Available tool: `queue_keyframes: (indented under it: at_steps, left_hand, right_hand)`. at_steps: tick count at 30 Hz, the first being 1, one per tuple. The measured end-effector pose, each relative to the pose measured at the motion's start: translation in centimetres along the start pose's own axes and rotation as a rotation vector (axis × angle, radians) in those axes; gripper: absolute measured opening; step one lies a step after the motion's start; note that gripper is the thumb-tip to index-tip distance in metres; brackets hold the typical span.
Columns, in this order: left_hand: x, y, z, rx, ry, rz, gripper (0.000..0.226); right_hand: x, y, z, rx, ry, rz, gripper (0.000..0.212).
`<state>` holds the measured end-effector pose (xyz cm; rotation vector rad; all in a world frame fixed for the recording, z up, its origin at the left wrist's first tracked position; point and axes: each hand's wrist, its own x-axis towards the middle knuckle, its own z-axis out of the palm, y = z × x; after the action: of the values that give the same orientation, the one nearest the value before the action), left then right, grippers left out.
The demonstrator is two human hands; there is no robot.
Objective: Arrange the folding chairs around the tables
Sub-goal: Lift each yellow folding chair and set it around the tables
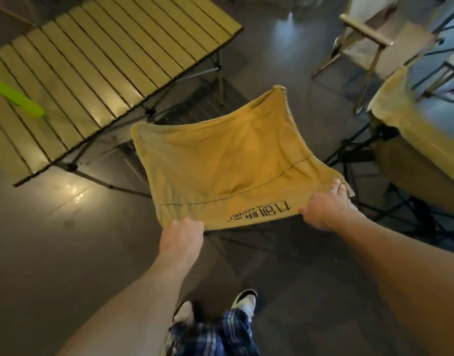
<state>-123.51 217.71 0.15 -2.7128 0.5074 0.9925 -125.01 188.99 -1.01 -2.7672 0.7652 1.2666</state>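
Your left hand (pixel 182 233) and right hand (pixel 324 208), two in all, each grip the near edge of one yellow folding chair (pixel 226 160) at frame centre; one slatted table (pixel 92 73) fills the upper left.

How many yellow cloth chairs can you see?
2. One yellow folding chair is in the middle beside the slatted table, with the left hand and right hand gripping its near edge. Another yellow chair is at the right edge. More may be out of view.

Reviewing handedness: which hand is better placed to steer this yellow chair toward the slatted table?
Left, probably. The left hand grips the yellow chair corner nearer the slatted table; the right hand holds the far corner.
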Motion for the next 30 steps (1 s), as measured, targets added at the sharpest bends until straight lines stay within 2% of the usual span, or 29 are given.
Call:
queue_keyframes:
  at_steps: [6,10,17,20,25,28,30]
  left_hand:
    - [6.8,3.2,-5.7,-0.031,-0.019,-0.078,0.028]
    - [10.4,4.7,-8.7,-0.057,-0.03,-0.107,0.024]
    - [13.7,8.7,-11.9,-0.2,-0.044,-0.158,0.025]
    - [15.1,11.1,-13.3,-0.317,-0.041,-0.262,0.024]
    - [16.8,15.4,-14.5,-0.476,-0.024,-0.497,0.026]
    - [17.1,17.0,-14.7,-0.542,-0.024,-0.627,0.026]
    - [16.9,18.4,-14.6,-0.551,-0.047,-0.668,0.026]
  right_hand:
    - [8.5,0.9,-7.5,-0.126,-0.059,0.028,0.059]
    - [11.6,1.5,-12.4,-0.187,-0.046,0.006,0.049]
    - [16.9,2.7,-19.1,-0.342,-0.054,-0.028,0.047]
    - [19.7,3.8,-21.9,-0.414,-0.019,-0.057,0.04]
    - [23.2,7.0,-26.3,-0.539,0.183,-0.207,0.055]
    - [24.2,8.9,-28.1,-0.469,0.151,-0.289,0.043]
    - [24.4,10.1,-28.5,-0.468,0.116,-0.33,0.027]
